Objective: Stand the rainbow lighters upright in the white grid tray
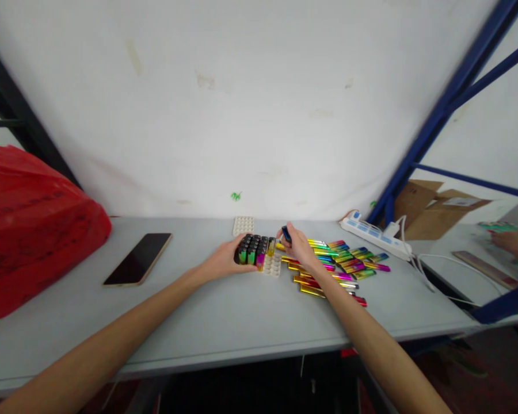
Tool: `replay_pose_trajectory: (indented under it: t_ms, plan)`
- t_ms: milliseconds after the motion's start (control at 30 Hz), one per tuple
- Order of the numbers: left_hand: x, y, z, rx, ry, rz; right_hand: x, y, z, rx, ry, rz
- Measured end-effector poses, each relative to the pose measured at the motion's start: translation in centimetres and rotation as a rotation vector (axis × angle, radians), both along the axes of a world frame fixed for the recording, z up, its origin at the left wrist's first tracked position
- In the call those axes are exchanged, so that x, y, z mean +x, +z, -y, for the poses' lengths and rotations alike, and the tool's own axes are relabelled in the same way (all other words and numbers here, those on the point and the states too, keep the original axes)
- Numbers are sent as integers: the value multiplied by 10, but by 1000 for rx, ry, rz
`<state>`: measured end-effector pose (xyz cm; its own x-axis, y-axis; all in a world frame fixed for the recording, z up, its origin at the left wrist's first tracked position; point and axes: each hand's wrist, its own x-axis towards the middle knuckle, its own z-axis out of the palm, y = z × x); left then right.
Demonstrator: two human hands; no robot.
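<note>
Several lighters [252,250] with black tops and shiny coloured bodies stand upright in rows in a white tray [273,265] with round pockets. My left hand [227,257] is wrapped around the left side of this block of lighters. Pockets on the tray's right part show bare. Just above and right of the tray, my right hand [297,244] pinches one lighter [286,233], its dark end showing at the fingertips. Under and beyond my right wrist lies a loose spread of metallic lighters [349,261] in gold, green, pink, blue and red.
Another white pocketed tray [243,225] lies near the wall. A phone [138,259] and a red plastic bag [34,230] are at left. At right are a white power strip [375,234], its cable, blue rack posts [431,138], cardboard boxes [431,210] and another person's hand [515,244].
</note>
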<state>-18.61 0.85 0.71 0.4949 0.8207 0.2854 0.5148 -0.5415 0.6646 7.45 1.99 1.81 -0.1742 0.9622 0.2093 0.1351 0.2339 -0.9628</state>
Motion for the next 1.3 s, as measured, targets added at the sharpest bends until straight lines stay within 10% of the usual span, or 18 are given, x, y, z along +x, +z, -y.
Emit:
replay_pose_trajectory:
  t_ms: [300, 867, 1300]
  plan:
    - [3, 0, 3, 0, 72, -23, 14, 13, 7, 631, -139, 552]
    - [5, 4, 5, -52, 60, 10, 14, 5, 10, 441, 131, 561]
    - [2, 0, 2, -28, 50, -3, 54, -8, -17, 460, -115, 943]
